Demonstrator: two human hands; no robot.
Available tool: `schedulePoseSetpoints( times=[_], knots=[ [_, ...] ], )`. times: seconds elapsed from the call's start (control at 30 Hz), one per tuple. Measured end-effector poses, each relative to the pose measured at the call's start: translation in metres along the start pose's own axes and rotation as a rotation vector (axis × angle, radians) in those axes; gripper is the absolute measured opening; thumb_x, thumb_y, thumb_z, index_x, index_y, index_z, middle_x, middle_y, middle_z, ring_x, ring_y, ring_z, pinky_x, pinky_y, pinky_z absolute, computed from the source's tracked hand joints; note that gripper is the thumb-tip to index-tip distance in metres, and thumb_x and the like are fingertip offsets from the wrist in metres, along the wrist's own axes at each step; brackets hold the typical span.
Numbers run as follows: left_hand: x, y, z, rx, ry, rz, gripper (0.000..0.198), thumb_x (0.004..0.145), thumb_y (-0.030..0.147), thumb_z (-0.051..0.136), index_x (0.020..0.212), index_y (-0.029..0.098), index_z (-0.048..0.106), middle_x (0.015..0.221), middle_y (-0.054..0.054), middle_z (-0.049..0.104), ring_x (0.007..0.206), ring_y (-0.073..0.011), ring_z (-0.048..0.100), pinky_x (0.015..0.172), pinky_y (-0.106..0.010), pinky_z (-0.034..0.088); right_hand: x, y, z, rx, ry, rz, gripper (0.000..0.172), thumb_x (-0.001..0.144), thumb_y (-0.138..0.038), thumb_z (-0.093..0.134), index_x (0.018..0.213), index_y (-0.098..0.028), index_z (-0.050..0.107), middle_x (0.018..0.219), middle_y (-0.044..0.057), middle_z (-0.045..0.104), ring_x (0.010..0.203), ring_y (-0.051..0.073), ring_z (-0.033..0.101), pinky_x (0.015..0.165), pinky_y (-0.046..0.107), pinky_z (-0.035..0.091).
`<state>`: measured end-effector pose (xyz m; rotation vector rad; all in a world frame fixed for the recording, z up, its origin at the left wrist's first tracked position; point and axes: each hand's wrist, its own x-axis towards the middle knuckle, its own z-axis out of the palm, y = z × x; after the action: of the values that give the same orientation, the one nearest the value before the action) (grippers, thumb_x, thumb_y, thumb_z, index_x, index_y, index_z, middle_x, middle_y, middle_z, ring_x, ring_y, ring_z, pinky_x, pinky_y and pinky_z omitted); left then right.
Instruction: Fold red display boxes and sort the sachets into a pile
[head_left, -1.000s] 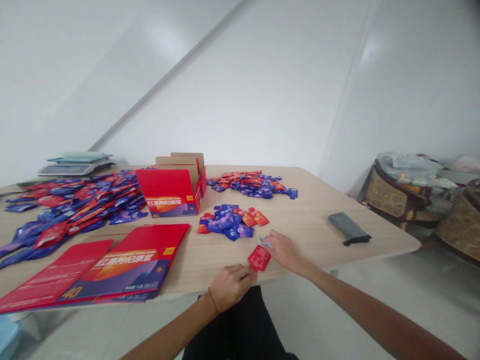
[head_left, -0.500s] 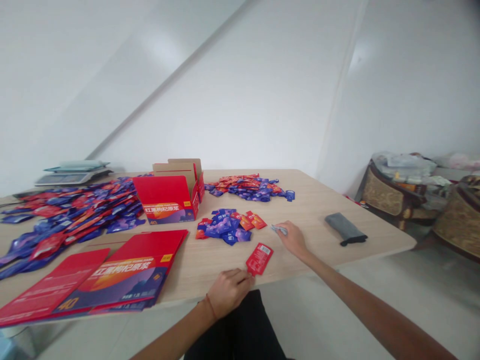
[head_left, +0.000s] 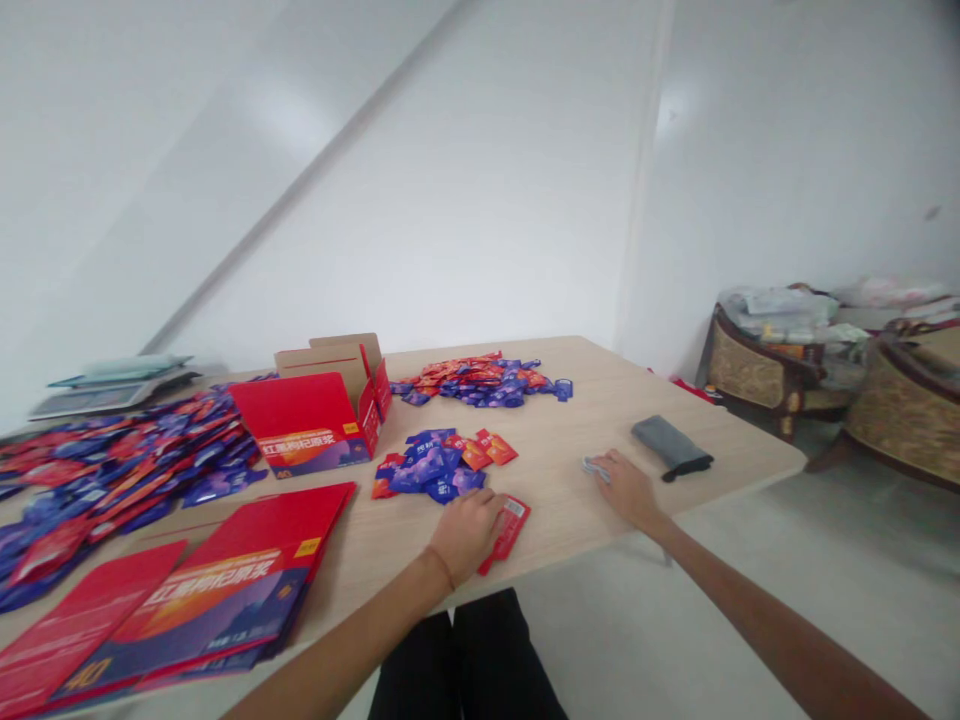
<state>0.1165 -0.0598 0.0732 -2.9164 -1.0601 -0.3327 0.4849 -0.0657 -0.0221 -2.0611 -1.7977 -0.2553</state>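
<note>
Close to the table's front edge lies a red sachet [head_left: 514, 522] with a printed back and a barcode. My left hand [head_left: 466, 532] covers its left side, with bent fingers against that edge; the fingertips are partly hidden. Further right, my right hand [head_left: 626, 488] is low over the table, closed around a small grey-white object [head_left: 596, 468] whose kind I cannot make out. Just beyond my left hand is a small pile of purple and orange-red sachets [head_left: 427, 466].
Flattened red cartons [head_left: 225, 590] lie at front left. Open red boxes [head_left: 311, 430] stand behind them. A large sachet heap [head_left: 142, 460] spreads left, near a scale [head_left: 112, 392]. Another heap [head_left: 480, 380] is at the back. A grey cloth item [head_left: 670, 445] lies right.
My left hand has moved forward from the sachet's narrow end to its left side. My right hand has moved right and away from the small pile, still with the grey-white object. The view has shifted.
</note>
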Motion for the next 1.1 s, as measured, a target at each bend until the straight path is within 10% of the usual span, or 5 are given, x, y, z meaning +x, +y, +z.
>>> schedulePoseSetpoints(
  times=[0.37, 0.53, 0.73, 0.93, 1.1],
  knots=[
    [0.075, 0.028, 0.014, 0.162, -0.308, -0.322, 0.030, 0.095, 0.028, 0.062, 0.116, 0.011, 0.074, 0.112, -0.024, 0.073, 0.105, -0.0393, 0.072, 0.083, -0.050, 0.057, -0.002, -0.007, -0.009, 0.002, -0.007, 0.012, 0.036, 0.100, -0.026, 0.045, 0.126, -0.025, 0.070, 0.123, 0.007, 0.067, 0.106, 0.019, 0.062, 0.086, 0.028, 0.046],
    [0.078, 0.017, 0.007, 0.060, -0.299, -0.303, 0.050, 0.079, 0.033, 0.082, 0.126, 0.020, 0.071, 0.127, -0.014, 0.071, 0.116, -0.0331, 0.068, 0.095, -0.042, 0.055, -0.003, -0.009, -0.010, 0.022, 0.006, 0.016, 0.036, 0.101, -0.025, 0.045, 0.126, -0.025, 0.070, 0.124, 0.008, 0.065, 0.107, 0.019, 0.062, 0.087, 0.027, 0.045],
    [0.097, 0.006, -0.037, -0.069, -0.324, -0.154, 0.022, 0.076, 0.012, 0.079, 0.095, 0.022, 0.082, 0.100, -0.002, 0.079, 0.098, -0.0195, 0.072, 0.085, -0.023, 0.053, -0.004, -0.011, -0.013, 0.028, -0.004, 0.026, 0.034, 0.100, -0.024, 0.048, 0.125, -0.026, 0.070, 0.121, 0.007, 0.064, 0.103, 0.019, 0.063, 0.082, 0.026, 0.045],
    [0.116, 0.015, -0.094, -0.017, -0.155, -0.108, 0.017, 0.080, 0.023, 0.079, 0.096, 0.023, 0.083, 0.094, -0.004, 0.079, 0.090, -0.0226, 0.071, 0.079, -0.028, 0.051, -0.003, -0.013, -0.016, 0.021, -0.018, 0.036, 0.034, 0.100, -0.025, 0.047, 0.125, -0.026, 0.070, 0.122, 0.007, 0.064, 0.103, 0.019, 0.062, 0.082, 0.026, 0.044],
    [0.130, 0.014, -0.097, 0.310, 0.134, 0.089, 0.014, 0.095, 0.021, 0.064, 0.093, 0.022, 0.078, 0.091, -0.007, 0.075, 0.089, -0.0233, 0.070, 0.074, -0.030, 0.048, -0.003, -0.011, -0.013, 0.026, -0.013, 0.026, 0.032, 0.099, -0.024, 0.048, 0.124, -0.026, 0.070, 0.120, 0.007, 0.064, 0.104, 0.019, 0.063, 0.082, 0.026, 0.044]
  ],
)
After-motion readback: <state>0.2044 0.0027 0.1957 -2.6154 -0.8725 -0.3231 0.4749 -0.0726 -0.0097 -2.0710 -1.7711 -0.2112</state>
